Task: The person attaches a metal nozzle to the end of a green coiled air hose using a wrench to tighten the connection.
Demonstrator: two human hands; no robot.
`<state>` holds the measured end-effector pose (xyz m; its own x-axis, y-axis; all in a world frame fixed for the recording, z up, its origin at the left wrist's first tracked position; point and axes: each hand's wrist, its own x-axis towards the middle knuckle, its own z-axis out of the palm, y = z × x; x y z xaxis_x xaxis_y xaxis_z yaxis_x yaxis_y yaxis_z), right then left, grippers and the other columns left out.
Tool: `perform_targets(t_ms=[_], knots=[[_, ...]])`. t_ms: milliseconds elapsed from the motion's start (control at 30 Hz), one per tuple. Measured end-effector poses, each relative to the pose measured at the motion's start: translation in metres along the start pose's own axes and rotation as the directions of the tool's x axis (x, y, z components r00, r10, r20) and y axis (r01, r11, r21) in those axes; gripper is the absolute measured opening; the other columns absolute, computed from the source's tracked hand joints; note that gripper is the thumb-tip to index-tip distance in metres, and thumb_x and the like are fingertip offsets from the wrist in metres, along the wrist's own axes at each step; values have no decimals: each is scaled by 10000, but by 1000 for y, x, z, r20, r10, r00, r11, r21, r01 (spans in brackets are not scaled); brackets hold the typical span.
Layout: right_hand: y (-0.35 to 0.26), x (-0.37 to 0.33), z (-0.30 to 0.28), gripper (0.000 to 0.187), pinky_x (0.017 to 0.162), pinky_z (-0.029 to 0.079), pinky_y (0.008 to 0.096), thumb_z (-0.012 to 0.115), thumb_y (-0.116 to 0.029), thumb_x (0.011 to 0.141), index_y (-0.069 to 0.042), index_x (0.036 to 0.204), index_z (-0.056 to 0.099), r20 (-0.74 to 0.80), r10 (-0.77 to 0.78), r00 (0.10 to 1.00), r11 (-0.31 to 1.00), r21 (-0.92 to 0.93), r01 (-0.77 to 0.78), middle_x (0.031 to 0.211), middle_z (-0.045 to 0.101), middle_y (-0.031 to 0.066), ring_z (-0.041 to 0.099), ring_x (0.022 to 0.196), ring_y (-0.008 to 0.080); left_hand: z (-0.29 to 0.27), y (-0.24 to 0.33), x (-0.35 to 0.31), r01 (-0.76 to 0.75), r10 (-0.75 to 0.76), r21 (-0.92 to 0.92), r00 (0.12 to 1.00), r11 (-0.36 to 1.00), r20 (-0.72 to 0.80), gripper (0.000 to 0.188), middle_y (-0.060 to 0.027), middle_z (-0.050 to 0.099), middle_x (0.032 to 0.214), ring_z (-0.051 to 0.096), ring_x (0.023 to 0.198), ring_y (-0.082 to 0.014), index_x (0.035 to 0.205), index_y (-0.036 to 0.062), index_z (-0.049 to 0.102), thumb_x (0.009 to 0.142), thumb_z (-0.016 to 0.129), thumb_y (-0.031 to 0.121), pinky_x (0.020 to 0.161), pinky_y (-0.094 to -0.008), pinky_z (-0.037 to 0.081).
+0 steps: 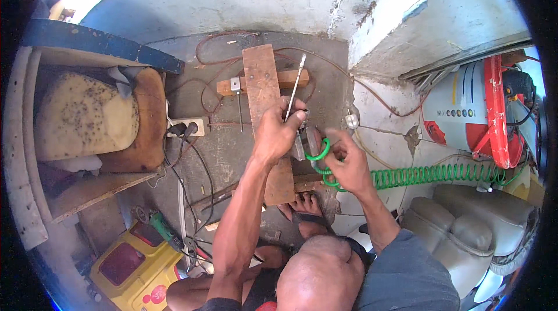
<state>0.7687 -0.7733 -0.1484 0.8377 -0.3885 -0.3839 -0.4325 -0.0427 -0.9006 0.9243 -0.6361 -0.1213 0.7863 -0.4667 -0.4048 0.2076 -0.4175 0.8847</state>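
My left hand (pixel 276 131) is closed around a slender metal rod (pixel 297 81) with a flattened tip, which slants up and away over the wooden plank (pixel 263 78). Just right of that hand, a grey metal piece (pixel 314 138) sits at the plank's edge; its kind is unclear. Loops of a green coiled hose (pixel 326 147) hang beside it. My right hand (pixel 347 165) is next to these loops, its fingers curled together and slightly blurred. What it pinches, if anything, is hidden. The coil runs on to the right behind this hand.
A wooden crossbar (pixel 296 80) with a metal clamp (pixel 235 85) lies under the plank. Left are a power strip (pixel 195 127), cables, a cushion-filled cabinet (pixel 99 43) and a yellow case (pixel 136 267). Right are a white-and-red bucket (pixel 459 102) and grey padded seats (pixel 459 224). My foot (pixel 305 203) is near the plank.
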Motion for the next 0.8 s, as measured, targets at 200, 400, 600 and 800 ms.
perform_targets(t_ms=[200, 400, 600, 800], knots=[[6, 8, -19, 348, 705, 564, 366, 697, -109, 918, -31, 1254, 648, 109, -231, 967, 950, -191, 248, 925, 732, 162, 734, 821, 253, 4, -2, -1, -52, 53, 38, 998, 998, -35, 225, -99, 696, 935, 641, 867, -194, 1128, 13, 639, 943, 667, 138, 821, -358, 505], [1, 2, -17, 254, 749, 568, 386, 700, -95, 918, -17, 1157, 663, 55, -270, 961, 934, -229, 275, 971, 738, 180, 743, 864, 304, 1, -3, 1, -93, 92, 196, 996, 976, 15, 250, -108, 678, 884, 645, 828, -191, 1123, 55, 642, 906, 727, 147, 776, -368, 514], [7, 2, -16, 149, 718, 553, 403, 724, -65, 879, -10, 995, 646, 21, -349, 937, 901, -269, 341, 903, 707, 178, 722, 835, 338, -2, -4, 2, -29, 29, 14, 999, 999, 26, 289, -52, 660, 903, 613, 845, -150, 1105, 9, 630, 884, 761, 142, 767, -320, 495], [11, 2, -12, 151, 690, 535, 425, 746, -49, 832, -8, 918, 628, -4, -431, 903, 861, -301, 409, 859, 666, 174, 688, 795, 367, -1, -27, 17, 71, -71, 17, 997, 997, 13, 233, -50, 657, 875, 609, 806, -145, 1053, 10, 630, 896, 740, 140, 735, -314, 483]])
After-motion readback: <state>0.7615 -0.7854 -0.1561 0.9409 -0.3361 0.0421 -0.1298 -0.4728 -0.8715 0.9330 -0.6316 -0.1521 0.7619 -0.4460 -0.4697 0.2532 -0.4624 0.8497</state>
